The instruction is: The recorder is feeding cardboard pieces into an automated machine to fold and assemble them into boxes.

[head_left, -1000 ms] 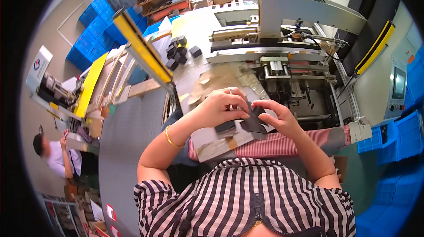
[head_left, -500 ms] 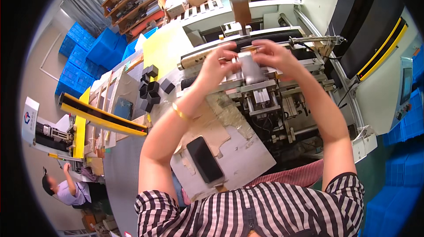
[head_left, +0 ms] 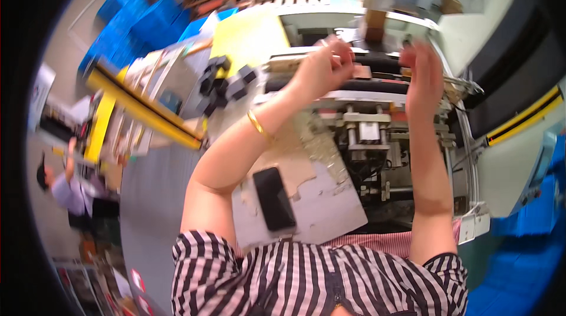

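Note:
My left hand is over the rollers of a machine, its fingers loosely bent and apart, with nothing visible in it. A gold bangle circles my left wrist. My right hand is raised at the right end of the rollers, fingers stretched up and blurred, and I see nothing held. Between the hands a small pinkish-brown piece lies by the dark roller. Nearer me, a metal fixture with a pale block sits below the rollers. The grey piece held earlier is not visible.
A black phone lies on a worn grey board. Several dark box-shaped pieces are piled left of the rollers, by a yellow sheet. A yellow-black bar stands left. A co-worker is at the far left.
My hands have moved apart, the right one to the right and the left one slightly up. The grey piece is no longer between them. The whole view has shifted and turned somewhat.

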### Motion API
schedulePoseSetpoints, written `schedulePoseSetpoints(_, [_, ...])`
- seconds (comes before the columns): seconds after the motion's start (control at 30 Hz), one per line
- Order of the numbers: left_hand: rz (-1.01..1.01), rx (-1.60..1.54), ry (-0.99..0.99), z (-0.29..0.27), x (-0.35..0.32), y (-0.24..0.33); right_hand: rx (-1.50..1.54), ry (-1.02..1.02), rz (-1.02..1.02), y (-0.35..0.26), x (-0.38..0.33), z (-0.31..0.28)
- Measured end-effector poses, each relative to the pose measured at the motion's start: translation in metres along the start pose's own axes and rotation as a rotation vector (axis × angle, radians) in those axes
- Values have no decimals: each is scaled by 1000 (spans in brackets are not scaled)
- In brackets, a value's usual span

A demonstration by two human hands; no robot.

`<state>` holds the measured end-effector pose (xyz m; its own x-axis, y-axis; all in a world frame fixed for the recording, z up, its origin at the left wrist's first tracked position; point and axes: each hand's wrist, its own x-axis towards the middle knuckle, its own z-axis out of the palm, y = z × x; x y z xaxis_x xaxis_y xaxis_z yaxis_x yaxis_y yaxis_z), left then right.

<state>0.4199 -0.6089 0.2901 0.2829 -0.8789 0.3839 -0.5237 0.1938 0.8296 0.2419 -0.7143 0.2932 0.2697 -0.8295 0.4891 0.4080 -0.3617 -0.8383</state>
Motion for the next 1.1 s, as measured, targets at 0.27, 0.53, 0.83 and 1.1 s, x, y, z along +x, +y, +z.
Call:
schedulePoseSetpoints(0.27, [-42,354,507,-132,-315,-32,-45,-1199,256,-26,-276,48])
schedulePoseSetpoints(0.53, [-1142,610,1529,-244,-796,-143,1,-1699,591,-58,-394,161])
schedulePoseSetpoints(0.83, [-2089,1014,1391,-173,-1144,34,15,-2024,737,-72,-503,304])
schedulePoseSetpoints(1.1, [-1101,271,2150,-187,-1216,16,-75,-1329,614,-41,-457,321])
